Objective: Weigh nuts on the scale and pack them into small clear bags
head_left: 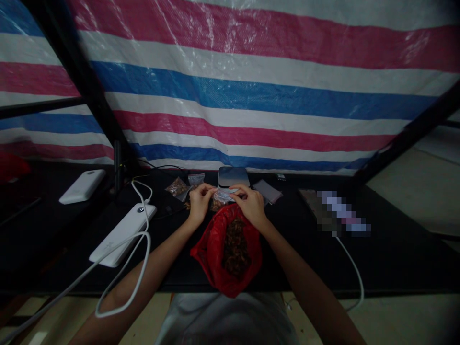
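Observation:
Between my two hands is a small clear plastic bag (220, 200) with brown pieces in its lower part. My left hand (201, 201) pinches the bag's upper left edge, thumb against fingers. On the other side, my right hand (250, 203) pinches its upper right edge. Right below them stands an open red plastic bag (215, 254) full of dark brown dried pieces (236, 247), whose kind I cannot make out. A flat scale (233, 177) with a metallic top lies just beyond my hands. Left of my left hand lies a filled clear bag (177, 187).
Flat clear bags (268, 190) lie right of the scale. A white power bank (122, 235) with a looped white cable (146, 249) lies at left, near another white device (82, 186). A phone (316, 206) on a cable lies at right. Striped sheeting (251, 100) hangs behind the black table (287, 268).

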The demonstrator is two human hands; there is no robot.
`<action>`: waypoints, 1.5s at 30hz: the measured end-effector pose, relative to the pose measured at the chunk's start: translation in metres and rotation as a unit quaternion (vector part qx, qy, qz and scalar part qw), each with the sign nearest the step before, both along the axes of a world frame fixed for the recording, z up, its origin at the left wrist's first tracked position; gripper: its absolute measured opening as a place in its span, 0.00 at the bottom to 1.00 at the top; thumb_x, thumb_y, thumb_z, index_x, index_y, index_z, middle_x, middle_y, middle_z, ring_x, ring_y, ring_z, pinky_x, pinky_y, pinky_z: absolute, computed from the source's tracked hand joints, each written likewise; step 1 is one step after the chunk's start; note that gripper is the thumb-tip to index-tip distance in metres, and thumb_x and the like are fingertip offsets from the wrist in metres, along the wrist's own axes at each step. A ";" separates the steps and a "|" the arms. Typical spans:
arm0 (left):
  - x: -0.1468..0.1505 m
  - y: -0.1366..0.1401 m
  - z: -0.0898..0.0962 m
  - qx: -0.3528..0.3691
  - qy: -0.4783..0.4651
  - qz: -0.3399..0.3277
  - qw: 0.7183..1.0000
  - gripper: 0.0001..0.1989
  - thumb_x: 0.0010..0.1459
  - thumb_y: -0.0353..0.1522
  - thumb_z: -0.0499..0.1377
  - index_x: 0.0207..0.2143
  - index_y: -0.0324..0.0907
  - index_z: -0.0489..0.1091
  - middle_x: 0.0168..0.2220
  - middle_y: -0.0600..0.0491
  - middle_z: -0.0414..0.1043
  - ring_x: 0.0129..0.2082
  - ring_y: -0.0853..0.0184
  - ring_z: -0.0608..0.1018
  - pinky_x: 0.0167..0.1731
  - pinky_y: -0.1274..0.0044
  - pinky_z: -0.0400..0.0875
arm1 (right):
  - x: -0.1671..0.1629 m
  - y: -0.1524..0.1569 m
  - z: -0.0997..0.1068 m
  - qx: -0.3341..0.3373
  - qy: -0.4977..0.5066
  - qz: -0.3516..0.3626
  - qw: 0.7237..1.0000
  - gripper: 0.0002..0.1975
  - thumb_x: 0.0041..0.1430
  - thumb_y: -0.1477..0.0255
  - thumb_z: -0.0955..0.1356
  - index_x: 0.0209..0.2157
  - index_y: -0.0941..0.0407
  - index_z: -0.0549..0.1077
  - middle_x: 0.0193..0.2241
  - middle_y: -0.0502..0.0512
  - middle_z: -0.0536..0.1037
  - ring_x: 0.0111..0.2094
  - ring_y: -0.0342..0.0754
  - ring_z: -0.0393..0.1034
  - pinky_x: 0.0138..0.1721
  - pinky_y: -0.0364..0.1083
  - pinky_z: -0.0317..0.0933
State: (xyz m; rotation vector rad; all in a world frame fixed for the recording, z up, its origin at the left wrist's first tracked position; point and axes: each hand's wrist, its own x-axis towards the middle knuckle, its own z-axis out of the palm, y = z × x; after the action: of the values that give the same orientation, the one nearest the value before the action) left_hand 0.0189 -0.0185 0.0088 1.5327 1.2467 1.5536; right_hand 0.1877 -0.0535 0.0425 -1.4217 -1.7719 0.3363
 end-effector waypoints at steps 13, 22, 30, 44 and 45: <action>0.005 -0.003 0.000 0.037 0.032 -0.050 0.998 0.10 0.55 0.38 0.56 0.28 0.39 0.68 0.22 0.57 0.67 0.23 0.71 0.69 0.26 0.80 0.61 | 0.000 0.001 -0.007 0.018 0.023 -0.003 1.000 0.08 0.53 0.70 0.67 0.36 0.51 0.74 0.26 0.47 0.78 0.29 0.45 0.72 0.33 0.43 0.62; 0.006 -0.008 0.004 0.041 0.061 -0.090 0.993 0.08 0.53 0.36 0.58 0.28 0.40 0.71 0.26 0.54 0.72 0.25 0.70 0.72 0.29 0.79 0.64 | 0.008 0.004 -0.005 -0.012 -0.009 -0.025 1.000 0.13 0.52 0.67 0.69 0.41 0.47 0.76 0.31 0.49 0.80 0.35 0.49 0.73 0.37 0.46 0.62; 0.006 -0.012 0.003 0.071 0.124 -0.047 0.989 0.09 0.56 0.36 0.56 0.28 0.40 0.71 0.26 0.54 0.71 0.28 0.68 0.72 0.30 0.79 0.63 | 0.007 0.010 -0.012 -0.035 0.032 0.040 0.998 0.05 0.49 0.67 0.69 0.29 0.51 0.77 0.28 0.48 0.79 0.31 0.45 0.72 0.33 0.43 0.62; 0.010 -0.019 0.002 0.093 0.162 -0.009 0.982 0.09 0.57 0.31 0.53 0.26 0.42 0.70 0.26 0.55 0.71 0.28 0.68 0.72 0.31 0.79 0.63 | -0.004 0.000 -0.004 -0.064 0.045 0.047 0.996 0.05 0.49 0.76 0.66 0.26 0.54 0.75 0.20 0.47 0.73 0.23 0.43 0.66 0.28 0.42 0.58; 0.009 -0.019 0.003 0.094 0.158 -0.016 0.983 0.09 0.57 0.32 0.53 0.26 0.42 0.70 0.26 0.55 0.71 0.28 0.68 0.72 0.31 0.79 0.63 | -0.004 0.001 -0.004 -0.059 0.041 0.040 0.997 0.05 0.49 0.76 0.66 0.26 0.54 0.75 0.21 0.47 0.74 0.24 0.43 0.66 0.29 0.42 0.58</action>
State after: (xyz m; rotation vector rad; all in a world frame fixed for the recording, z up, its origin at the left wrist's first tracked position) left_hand 0.0281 -0.0376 0.0114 1.9715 1.2626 1.4821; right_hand 0.1834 -0.0530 0.0382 -1.4008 -1.7694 0.5413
